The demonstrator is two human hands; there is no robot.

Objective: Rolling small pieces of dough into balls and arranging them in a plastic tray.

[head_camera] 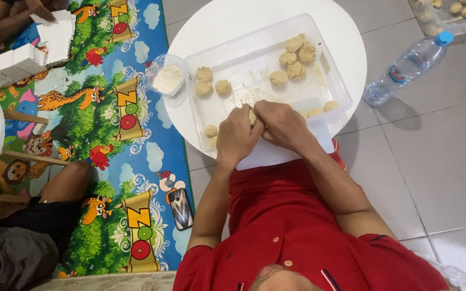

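Both hands, left hand (237,137) and right hand (282,125), seemingly pinch one dough piece (253,117) over the round white table (217,27).

**Colours on and around the worktop**

The round worktop (217,24) is white; the tray (319,51) is clear, its dough balls (295,56) pale tan. The shirt (281,215) is red. The play mat (120,134) shows bright cartoon animals on blue and green. The bottle (405,67) has a blue cap.

Tray on the counter
Dough balls (295,56) lie in the tray (254,37) on the counter (217,21); a flour cup (167,75) sits at the tray's left, a bottle (408,67) on the floor right.
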